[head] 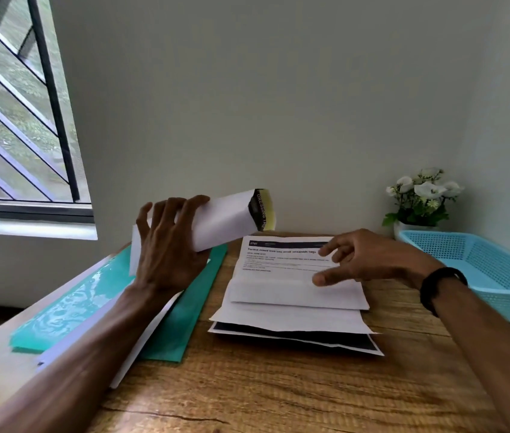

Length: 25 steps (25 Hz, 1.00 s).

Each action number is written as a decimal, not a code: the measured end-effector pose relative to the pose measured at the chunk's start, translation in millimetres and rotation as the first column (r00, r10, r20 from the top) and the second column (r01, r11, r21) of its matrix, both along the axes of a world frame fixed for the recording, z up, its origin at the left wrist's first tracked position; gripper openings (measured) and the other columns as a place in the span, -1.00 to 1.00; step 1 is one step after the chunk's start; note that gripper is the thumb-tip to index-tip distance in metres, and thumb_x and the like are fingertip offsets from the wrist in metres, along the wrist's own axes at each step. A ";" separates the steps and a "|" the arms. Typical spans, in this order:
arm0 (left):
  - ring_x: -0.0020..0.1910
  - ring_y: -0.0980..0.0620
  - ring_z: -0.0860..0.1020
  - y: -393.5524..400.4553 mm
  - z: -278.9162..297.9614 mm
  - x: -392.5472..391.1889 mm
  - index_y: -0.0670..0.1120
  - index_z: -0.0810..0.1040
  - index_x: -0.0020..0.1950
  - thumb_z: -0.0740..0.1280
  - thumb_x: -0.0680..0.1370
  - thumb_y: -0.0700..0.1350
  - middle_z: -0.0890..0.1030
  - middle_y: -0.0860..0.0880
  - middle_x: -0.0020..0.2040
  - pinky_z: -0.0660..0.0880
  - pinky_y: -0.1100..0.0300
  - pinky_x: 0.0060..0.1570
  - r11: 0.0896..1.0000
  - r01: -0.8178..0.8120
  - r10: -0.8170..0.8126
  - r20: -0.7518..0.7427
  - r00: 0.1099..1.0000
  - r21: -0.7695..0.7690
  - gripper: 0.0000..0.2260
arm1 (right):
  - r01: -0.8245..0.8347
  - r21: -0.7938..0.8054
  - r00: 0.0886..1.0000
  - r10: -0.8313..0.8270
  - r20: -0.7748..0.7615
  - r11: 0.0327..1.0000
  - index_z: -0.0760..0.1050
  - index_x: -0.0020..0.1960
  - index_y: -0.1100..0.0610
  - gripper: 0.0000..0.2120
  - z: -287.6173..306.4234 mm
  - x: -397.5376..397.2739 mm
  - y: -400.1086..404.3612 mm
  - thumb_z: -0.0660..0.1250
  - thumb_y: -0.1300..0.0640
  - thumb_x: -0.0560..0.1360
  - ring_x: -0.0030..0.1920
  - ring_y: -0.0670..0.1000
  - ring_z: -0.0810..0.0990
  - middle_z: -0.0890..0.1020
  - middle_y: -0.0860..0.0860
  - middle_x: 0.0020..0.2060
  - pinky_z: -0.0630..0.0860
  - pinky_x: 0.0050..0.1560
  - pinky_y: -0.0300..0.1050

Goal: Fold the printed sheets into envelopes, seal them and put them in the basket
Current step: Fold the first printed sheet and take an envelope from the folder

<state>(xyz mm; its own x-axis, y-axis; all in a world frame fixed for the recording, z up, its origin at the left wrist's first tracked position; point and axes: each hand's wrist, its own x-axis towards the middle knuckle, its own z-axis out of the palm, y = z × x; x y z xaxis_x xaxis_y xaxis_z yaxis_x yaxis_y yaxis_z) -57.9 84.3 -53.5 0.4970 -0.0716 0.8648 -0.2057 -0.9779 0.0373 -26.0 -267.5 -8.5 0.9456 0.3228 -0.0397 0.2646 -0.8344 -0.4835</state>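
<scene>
My left hand grips a white envelope and holds it above the table with its open mouth turned to the right; the inside of the mouth is dark with printed letters. A printed sheet, its lower part folded up, lies on a stack of printed sheets in the middle of the wooden table. Over that top sheet my right hand hovers with spread, relaxed fingers; whether they touch the paper I cannot tell. The blue mesh basket stands at the right edge.
A green folder with white envelopes on it lies at the left under my left forearm. A pot of white flowers stands behind the basket against the wall. The window is at the far left. Bare wood shows near me.
</scene>
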 end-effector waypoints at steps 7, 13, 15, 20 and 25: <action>0.26 -0.22 0.47 7.0 -0.1 3.6 0.01 0.44 0.39 0.54 0.33 0.03 0.52 -0.11 0.23 0.31 -0.33 0.35 0.999 -0.024 0.027 0.075 0.997 -0.044 -0.35 | -0.091 -0.281 0.994 0.069 -0.087 0.955 0.58 0.33 -0.14 -0.28 -7.8 4.6 4.8 0.59 -0.36 0.25 0.24 -0.04 0.58 0.61 -0.07 0.24 0.53 0.36 0.04; 0.23 -0.23 0.48 7.5 -4.1 5.3 0.01 0.42 0.38 0.52 0.33 0.03 0.52 -0.12 0.22 0.34 -0.32 0.30 0.997 0.003 0.003 0.077 0.997 -0.082 -0.35 | -0.054 -0.245 0.995 0.031 -0.097 0.968 0.59 0.28 -0.15 -0.32 -9.0 4.4 5.3 0.64 -0.31 0.23 0.29 0.00 0.53 0.52 -0.10 0.19 0.49 0.38 0.04; 0.23 -0.23 0.48 6.0 -4.2 4.7 0.00 0.43 0.38 0.51 0.33 0.03 0.52 -0.12 0.22 0.35 -0.31 0.30 0.996 0.007 0.000 0.074 0.997 -0.086 -0.36 | -0.038 -0.283 0.996 0.014 -0.086 0.958 0.56 0.34 -0.15 -0.22 -10.5 6.8 4.5 0.62 -0.36 0.19 0.33 0.03 0.50 0.47 -0.10 0.18 0.47 0.40 0.05; 0.24 -0.22 0.47 4.0 -4.9 3.0 -0.02 0.44 0.38 0.51 0.30 0.01 0.52 -0.12 0.22 0.35 -0.29 0.30 0.996 0.010 -0.003 0.073 0.997 -0.085 -0.34 | -0.004 -0.222 0.993 -0.022 -0.119 0.975 0.60 0.15 -0.18 -0.20 -17.1 15.9 0.0 0.65 -0.44 -0.02 0.25 -0.02 0.48 0.48 -0.14 0.15 0.46 0.26 -0.03; 0.27 -0.23 0.45 4.8 -6.8 4.6 -0.01 0.43 0.40 0.54 0.27 0.00 0.51 -0.13 0.25 0.31 -0.32 0.34 0.993 -0.033 0.042 0.084 0.996 -0.110 -0.29 | -0.018 -0.253 0.994 -0.009 -0.107 0.967 0.49 0.12 -0.16 -0.28 -15.6 9.5 2.2 0.65 -0.39 0.09 0.21 -0.06 0.50 0.53 -0.14 0.15 0.49 0.31 -0.04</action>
